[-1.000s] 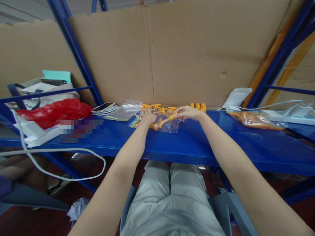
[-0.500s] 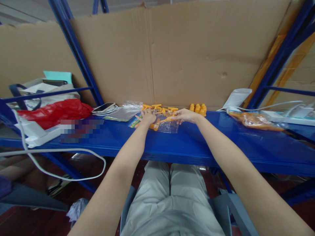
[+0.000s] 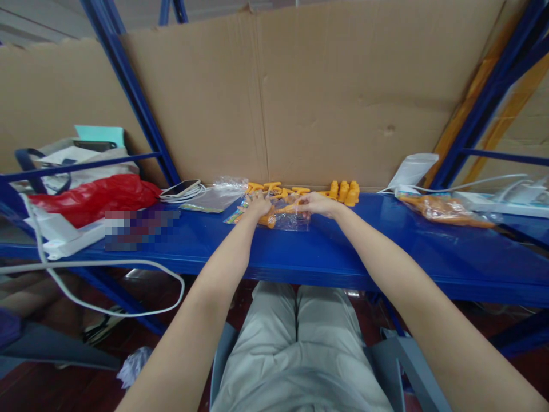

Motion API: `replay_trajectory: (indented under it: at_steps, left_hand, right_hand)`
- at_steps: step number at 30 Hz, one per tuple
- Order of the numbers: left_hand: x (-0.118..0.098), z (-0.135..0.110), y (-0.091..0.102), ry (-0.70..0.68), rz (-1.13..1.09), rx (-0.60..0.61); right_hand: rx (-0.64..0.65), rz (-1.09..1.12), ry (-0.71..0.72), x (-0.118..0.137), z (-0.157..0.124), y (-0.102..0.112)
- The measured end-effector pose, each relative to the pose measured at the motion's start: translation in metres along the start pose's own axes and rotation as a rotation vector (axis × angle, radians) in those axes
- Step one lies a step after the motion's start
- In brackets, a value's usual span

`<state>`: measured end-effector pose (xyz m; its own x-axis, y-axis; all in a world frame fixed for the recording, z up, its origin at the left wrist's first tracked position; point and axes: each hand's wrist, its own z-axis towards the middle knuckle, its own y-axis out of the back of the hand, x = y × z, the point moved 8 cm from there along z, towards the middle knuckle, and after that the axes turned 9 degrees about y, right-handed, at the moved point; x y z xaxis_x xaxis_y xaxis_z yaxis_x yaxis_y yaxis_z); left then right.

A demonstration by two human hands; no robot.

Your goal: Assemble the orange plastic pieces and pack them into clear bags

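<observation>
A clear plastic bag (image 3: 295, 223) with a colourful printed card at its left end lies on the blue shelf, with orange plastic pieces in it. My left hand (image 3: 257, 205) rests over the card end, fingers spread and laid down on it. At the bag's right end, my right hand (image 3: 317, 204) has its fingers closed on the end of a long orange plastic piece (image 3: 288, 209); the fingertips are partly hidden. Just behind both hands lie several loose T-shaped orange pieces (image 3: 272, 186). Orange bottle-shaped pieces (image 3: 343, 191) stand grouped right of my right hand.
Left along the shelf (image 3: 309, 263) are a flat clear packet (image 3: 210, 198), a phone with a white cable (image 3: 183, 189), a red plastic bag (image 3: 107, 197) and a white power strip (image 3: 77, 237). A bag of orange parts (image 3: 448, 212) lies right. Cardboard (image 3: 321, 91) walls the back.
My right hand has shifted slightly left, nearer the bag, and its fingers have moved along the orange piece. My left hand stays almost in place.
</observation>
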<state>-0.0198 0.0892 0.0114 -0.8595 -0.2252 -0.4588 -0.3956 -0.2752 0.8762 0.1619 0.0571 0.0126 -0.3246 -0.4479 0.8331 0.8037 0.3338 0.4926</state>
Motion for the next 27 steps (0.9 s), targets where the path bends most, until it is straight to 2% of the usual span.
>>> replay_trajectory:
  at_steps: [3,8,12,21,24,27]
  left_hand:
    - [0.002,-0.003,-0.001,0.041,-0.027,0.042]
    - [0.0,-0.003,-0.001,0.021,-0.05,0.044]
    - [0.002,0.0,-0.003,0.031,-0.044,0.061]
    - [0.0,-0.003,-0.002,0.014,-0.054,0.079]
    - [0.001,-0.001,-0.003,0.014,-0.06,0.079]
    - [-0.001,0.005,-0.007,-0.004,-0.071,0.071]
  right_hand:
    - [-0.024,0.016,-0.001,0.001,-0.001,0.003]
    - [-0.039,0.126,-0.065,-0.006,-0.004,0.011]
    - [-0.075,0.201,-0.061,-0.008,-0.005,0.013]
    - [-0.007,0.175,-0.113,-0.009,-0.003,-0.005]
    - [-0.002,0.175,-0.118,-0.006,-0.006,-0.003]
    - [-0.049,0.162,-0.103,-0.003,-0.008,0.006]
